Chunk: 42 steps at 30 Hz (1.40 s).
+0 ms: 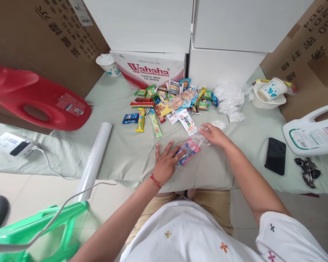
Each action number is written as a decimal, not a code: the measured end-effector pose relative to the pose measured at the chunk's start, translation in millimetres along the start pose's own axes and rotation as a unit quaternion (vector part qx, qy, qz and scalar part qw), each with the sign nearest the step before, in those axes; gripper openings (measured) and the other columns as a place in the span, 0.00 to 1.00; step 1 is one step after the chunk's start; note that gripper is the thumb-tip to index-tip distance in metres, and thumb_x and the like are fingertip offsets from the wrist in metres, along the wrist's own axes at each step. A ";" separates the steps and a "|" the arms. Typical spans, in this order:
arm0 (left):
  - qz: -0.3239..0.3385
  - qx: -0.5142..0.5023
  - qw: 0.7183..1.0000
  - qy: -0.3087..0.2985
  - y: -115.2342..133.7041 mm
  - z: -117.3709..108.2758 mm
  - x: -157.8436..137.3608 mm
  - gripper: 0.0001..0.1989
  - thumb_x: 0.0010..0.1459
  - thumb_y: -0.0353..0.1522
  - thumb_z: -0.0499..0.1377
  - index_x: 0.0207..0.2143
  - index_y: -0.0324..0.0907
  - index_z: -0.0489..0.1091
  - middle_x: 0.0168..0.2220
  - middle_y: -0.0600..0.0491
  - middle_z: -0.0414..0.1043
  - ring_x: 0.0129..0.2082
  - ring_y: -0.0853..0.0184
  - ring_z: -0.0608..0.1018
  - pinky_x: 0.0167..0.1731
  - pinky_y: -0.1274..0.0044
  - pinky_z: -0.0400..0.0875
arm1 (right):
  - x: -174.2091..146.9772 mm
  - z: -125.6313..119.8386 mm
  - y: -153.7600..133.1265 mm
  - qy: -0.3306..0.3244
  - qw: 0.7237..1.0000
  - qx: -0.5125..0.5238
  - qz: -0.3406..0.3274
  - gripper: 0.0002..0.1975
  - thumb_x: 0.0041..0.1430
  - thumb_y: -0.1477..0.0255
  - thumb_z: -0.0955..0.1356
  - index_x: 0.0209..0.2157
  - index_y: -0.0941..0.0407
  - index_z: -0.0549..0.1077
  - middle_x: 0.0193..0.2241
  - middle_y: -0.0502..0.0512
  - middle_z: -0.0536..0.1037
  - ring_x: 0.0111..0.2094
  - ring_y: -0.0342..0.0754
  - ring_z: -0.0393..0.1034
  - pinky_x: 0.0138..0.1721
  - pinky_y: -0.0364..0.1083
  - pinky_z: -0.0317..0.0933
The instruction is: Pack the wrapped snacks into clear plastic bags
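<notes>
A clear plastic bag (205, 140) lies on the cloth near the front edge, with pink and blue snack packets (191, 149) inside. My left hand (165, 163) rests on the bag's near end, its fingers spread. At the far end, my right hand (213, 134) pinches the gathered plastic between thumb and fingers. Just beyond the bag lies a white snack packet (187, 122). A green wrapped snack (155, 125) and a yellow one (140, 120) sit at the front of a pile of mixed wrapped snacks (165, 108).
Crumpled clear bags (231, 98) lie right of the pile, before white boxes (224, 67). A plastic-film roll (95, 156) and red jug (43, 98) stand left. To the right are a phone (275, 156), keys (308, 171), a white jug (314, 133) and a bowl (268, 100) with a paper cup.
</notes>
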<state>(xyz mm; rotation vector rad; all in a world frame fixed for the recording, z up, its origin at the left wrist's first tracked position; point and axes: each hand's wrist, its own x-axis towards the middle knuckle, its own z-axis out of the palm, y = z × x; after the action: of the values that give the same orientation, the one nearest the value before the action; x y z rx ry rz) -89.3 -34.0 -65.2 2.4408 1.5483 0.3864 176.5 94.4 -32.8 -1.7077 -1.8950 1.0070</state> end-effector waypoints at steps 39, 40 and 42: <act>-0.318 -0.271 0.906 -0.071 43.1 -35.6 -35.9 0.13 0.61 0.33 0.57 0.22 0.43 0.65 0.22 0.52 0.70 0.24 0.65 0.72 0.28 0.74 0.62 | -105.7 109.8 -35.5 0.039 0.960 -0.125 -0.247 0.19 0.69 0.69 0.65 0.60 0.45 0.74 0.53 0.61 0.72 0.49 0.59 0.67 0.47 0.57 0.71; -0.342 -0.367 0.862 -0.077 41.5 -39.2 -30.1 0.14 0.60 0.35 0.58 0.21 0.43 0.65 0.19 0.55 0.67 0.21 0.68 0.69 0.26 0.76 0.60 | -105.2 108.7 -34.9 0.035 0.961 -0.105 -0.252 0.21 0.69 0.69 0.65 0.61 0.46 0.72 0.53 0.62 0.73 0.50 0.59 0.67 0.49 0.58 0.71; -0.373 -0.543 0.749 -0.068 38.8 -43.9 -16.0 0.15 0.57 0.39 0.62 0.21 0.42 0.66 0.17 0.57 0.65 0.17 0.72 0.65 0.22 0.79 0.56 | -103.8 106.8 -33.6 0.027 0.964 -0.060 -0.259 0.26 0.68 0.70 0.66 0.66 0.48 0.66 0.55 0.63 0.73 0.53 0.59 0.68 0.54 0.59 0.69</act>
<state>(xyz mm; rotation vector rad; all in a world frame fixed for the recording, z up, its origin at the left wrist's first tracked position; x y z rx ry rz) -77.8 -62.6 -12.9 0.8602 1.4392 0.6583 96.2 -32.2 -61.3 -1.1726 -2.2323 0.6439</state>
